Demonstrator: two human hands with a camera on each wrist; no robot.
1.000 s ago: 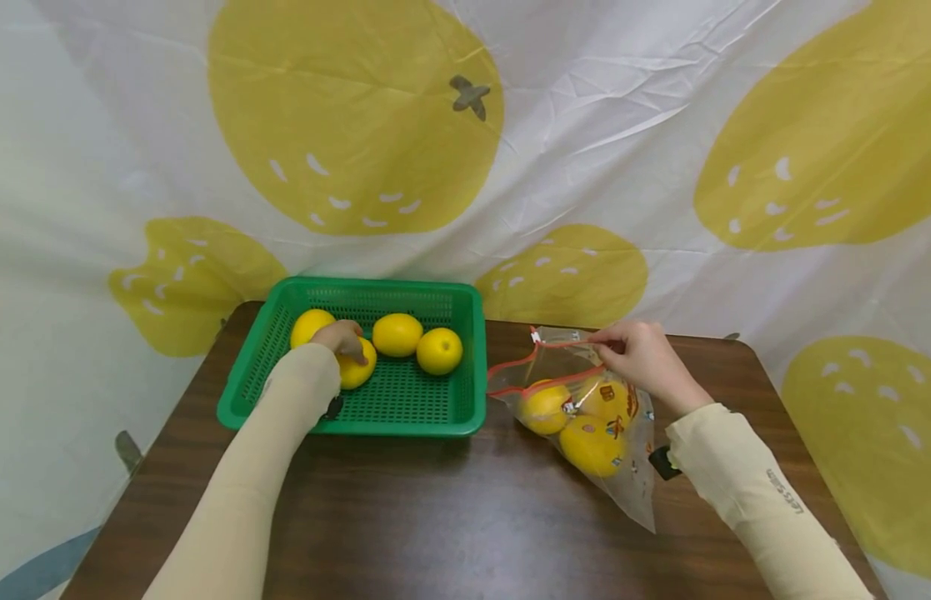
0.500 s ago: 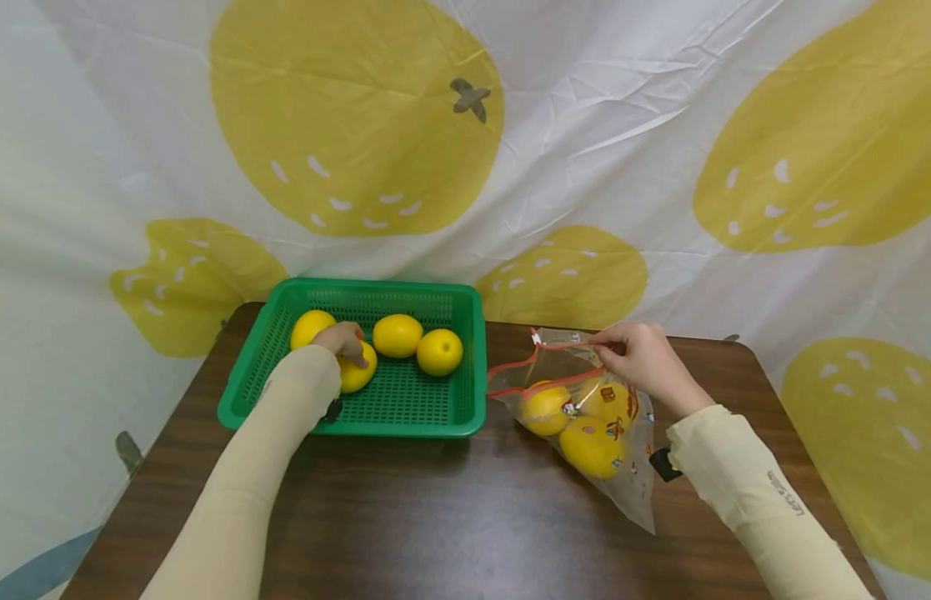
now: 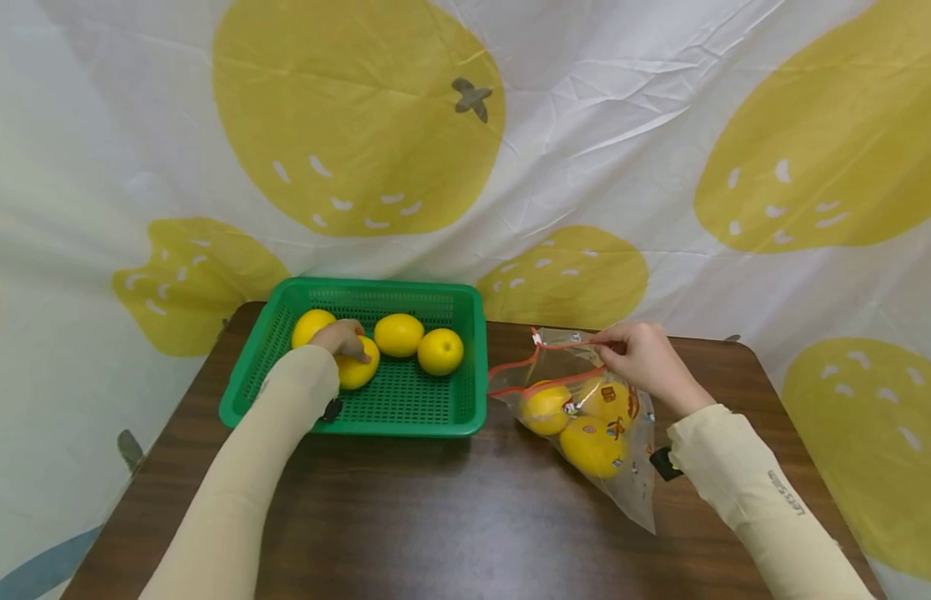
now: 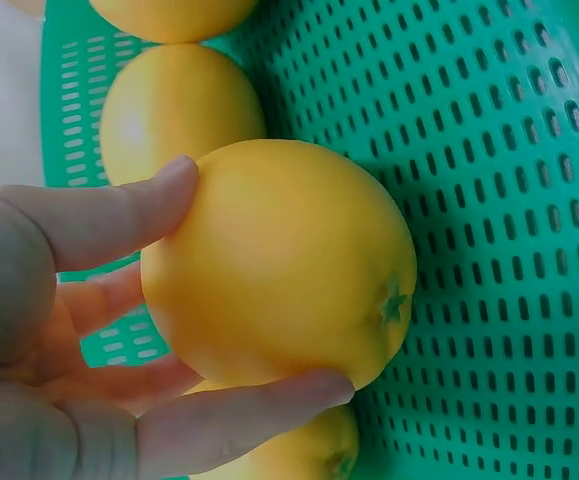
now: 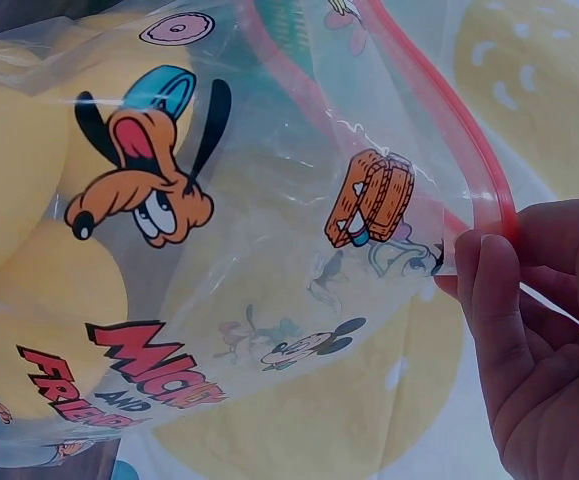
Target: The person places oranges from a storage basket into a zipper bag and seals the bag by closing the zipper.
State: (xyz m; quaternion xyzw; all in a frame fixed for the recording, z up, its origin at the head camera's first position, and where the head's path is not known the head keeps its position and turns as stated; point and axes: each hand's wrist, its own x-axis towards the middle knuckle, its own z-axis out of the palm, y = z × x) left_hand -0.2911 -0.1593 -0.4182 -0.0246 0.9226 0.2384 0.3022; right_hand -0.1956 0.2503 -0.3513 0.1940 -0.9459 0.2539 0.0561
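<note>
In the head view my left hand [image 3: 337, 340] is inside the green basket [image 3: 480, 367], holding a yellow lemon [image 3: 357, 372]. The left wrist view shows thumb and fingers around this lemon [image 4: 274, 260], its green star-shaped stem end facing right. Close beside it lies another lemon [image 3: 312, 325], partly behind the hand. Two more lemons sit to the right, an oval one [image 3: 399, 335] and a rounder one [image 3: 440, 352]. My right hand [image 3: 645, 362] pinches the red-edged mouth of a clear zip bag [image 3: 638, 492]. Several lemons [image 3: 591, 446] lie inside the bag, whose mouth gapes toward the basket.
Basket and bag rest on a dark brown wooden table [image 3: 465, 517], the bag right of the basket. Behind the table hangs a white cloth [image 3: 585, 150] printed with large yellow fruit. A black band piece [image 3: 663, 463] shows at the right wrist.
The left hand and its lemon have shifted only very slightly within the basket. The right hand and the bag stay in place.
</note>
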